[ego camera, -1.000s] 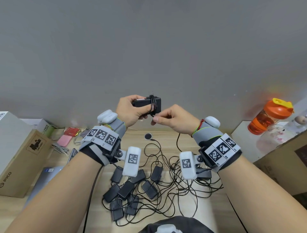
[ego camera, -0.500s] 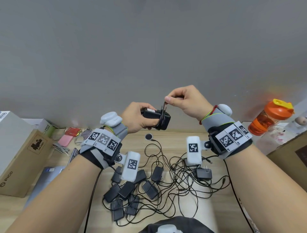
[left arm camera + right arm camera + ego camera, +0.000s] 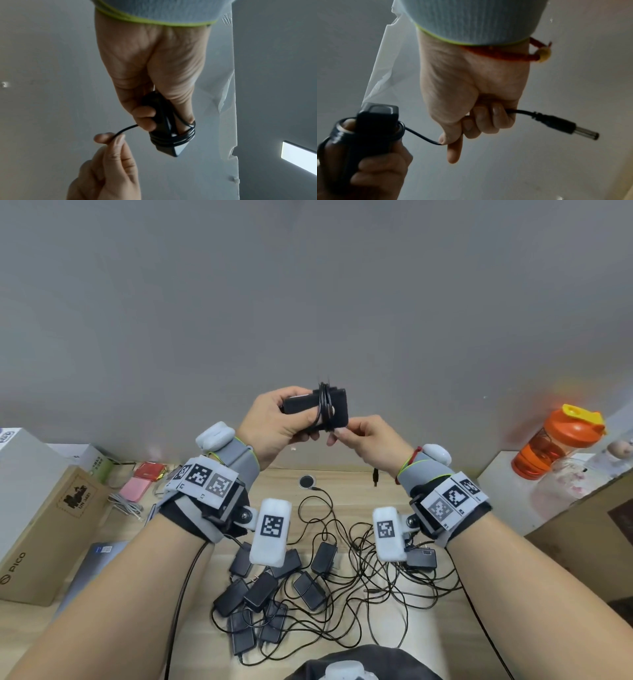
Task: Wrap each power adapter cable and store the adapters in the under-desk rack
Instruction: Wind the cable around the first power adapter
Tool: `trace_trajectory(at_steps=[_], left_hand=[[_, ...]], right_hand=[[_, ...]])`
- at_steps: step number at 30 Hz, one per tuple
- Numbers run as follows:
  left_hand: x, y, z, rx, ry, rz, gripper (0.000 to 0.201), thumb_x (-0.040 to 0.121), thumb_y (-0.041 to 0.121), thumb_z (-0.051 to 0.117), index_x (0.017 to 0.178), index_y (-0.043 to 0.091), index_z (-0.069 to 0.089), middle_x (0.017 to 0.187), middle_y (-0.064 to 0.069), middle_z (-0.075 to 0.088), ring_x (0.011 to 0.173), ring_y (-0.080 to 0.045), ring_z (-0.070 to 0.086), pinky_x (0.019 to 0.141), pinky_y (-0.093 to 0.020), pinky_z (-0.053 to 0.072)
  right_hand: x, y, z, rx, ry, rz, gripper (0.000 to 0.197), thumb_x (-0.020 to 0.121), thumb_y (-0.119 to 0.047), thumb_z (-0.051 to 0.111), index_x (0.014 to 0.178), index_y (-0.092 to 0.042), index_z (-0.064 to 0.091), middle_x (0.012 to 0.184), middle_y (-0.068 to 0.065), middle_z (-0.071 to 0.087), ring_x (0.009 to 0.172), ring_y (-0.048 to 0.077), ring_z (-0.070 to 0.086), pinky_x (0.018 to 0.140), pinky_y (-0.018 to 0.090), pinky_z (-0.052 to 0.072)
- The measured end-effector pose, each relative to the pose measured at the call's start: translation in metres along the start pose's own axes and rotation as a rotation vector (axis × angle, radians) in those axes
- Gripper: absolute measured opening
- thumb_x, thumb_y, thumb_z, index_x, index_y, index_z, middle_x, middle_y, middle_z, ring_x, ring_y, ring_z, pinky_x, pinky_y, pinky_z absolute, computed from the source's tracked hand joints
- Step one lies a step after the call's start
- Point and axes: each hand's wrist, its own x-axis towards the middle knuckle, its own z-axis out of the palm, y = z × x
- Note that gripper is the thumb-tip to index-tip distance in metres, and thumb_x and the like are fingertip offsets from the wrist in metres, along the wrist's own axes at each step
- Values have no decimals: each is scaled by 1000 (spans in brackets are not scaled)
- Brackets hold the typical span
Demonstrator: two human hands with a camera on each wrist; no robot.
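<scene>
A left hand (image 3: 274, 422) grips a black power adapter (image 3: 337, 409) raised above a desk (image 3: 346, 477), fingers curled round its body, thumb caught under several turns of cable (image 3: 323, 409) wound about its middle. Just beside it, the right hand (image 3: 368, 441) pinches the loose cable end between thumb and forefinger, other fingers curled. Only the right wrist view shows the metal-tipped plug (image 3: 565, 125) sticking out past the little finger. Only the head view shows a tangle of adapters (image 3: 274, 594) lying below on the desk.
</scene>
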Motion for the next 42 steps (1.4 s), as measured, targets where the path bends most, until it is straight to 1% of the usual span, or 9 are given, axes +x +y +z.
trace_trajectory(at_steps=[6, 12, 16, 20, 25, 29, 33, 37, 42], left_hand=[[11, -5, -10, -96, 172, -24, 8, 87, 8, 70, 93, 8, 65, 74, -10, 66, 53, -16, 57, 51, -19, 45], [17, -22, -23, 96, 315, -45, 18, 82, 9, 76, 96, 5, 66, 73, -12, 66, 47, -12, 60, 47, -19, 46], [14, -30, -24, 271, 280, -60, 21, 72, 11, 83, 83, 13, 65, 72, -14, 66, 44, -13, 61, 44, -21, 46], [10, -31, -22, 398, 125, -103, 46, 46, 42, 79, 85, 20, 68, 67, -4, 71, 55, -20, 67, 58, -33, 54], [8, -27, -16, 425, -44, -92, 25, 64, 18, 84, 83, 18, 69, 64, -1, 68, 55, -19, 64, 61, -37, 52], [2, -28, -10, 449, -189, -100, 24, 60, 21, 86, 77, 27, 70, 65, 2, 68, 59, -18, 63, 60, -31, 52], [-1, -28, 0, 316, -157, -105, 22, 72, 0, 82, 86, 12, 69, 65, 0, 64, 54, -14, 60, 53, -21, 49], [3, -27, -1, 227, -41, -127, 21, 76, -3, 79, 93, 1, 67, 74, -9, 63, 52, -15, 61, 54, -22, 52], [7, -28, -3, 170, 18, -97, 24, 79, -3, 76, 100, -4, 65, 74, -10, 63, 53, -14, 63, 56, -23, 55]], right_hand=[[-13, -2, 15, -50, -114, 24, 29, 100, -36, 53, 94, -20, 77, 50, -8, 22, 48, 16, 18, 45, 26, 17], [-17, -21, 9, -73, -145, -45, 26, 99, -28, 57, 95, -11, 77, 45, -11, 22, 44, 9, 19, 44, 16, 16], [-13, -33, -1, -138, -112, -117, 23, 95, -30, 62, 85, -18, 79, 50, -8, 26, 48, 9, 22, 47, 18, 19], [-3, -37, -12, -171, -25, -161, 20, 91, -35, 67, 77, -25, 77, 53, -8, 46, 52, 6, 34, 55, 22, 29], [6, -33, -19, -152, 134, -194, 16, 85, -28, 75, 72, -35, 70, 67, -17, 64, 65, -2, 57, 70, 18, 45], [11, -27, -23, 122, 245, -134, 19, 92, -16, 66, 73, -21, 67, 70, -1, 70, 63, 12, 65, 66, 29, 55], [9, -24, -24, 206, 154, -22, 24, 98, -20, 59, 75, -12, 63, 76, 12, 71, 59, 18, 67, 59, 30, 56], [3, -14, -19, 183, 17, 77, 32, 102, -34, 47, 87, -15, 67, 84, 0, 71, 66, 12, 67, 71, 35, 56], [-2, -5, -9, 324, -158, 57, 30, 107, -23, 36, 112, -16, 64, 93, -1, 69, 83, 12, 67, 86, 33, 55]])
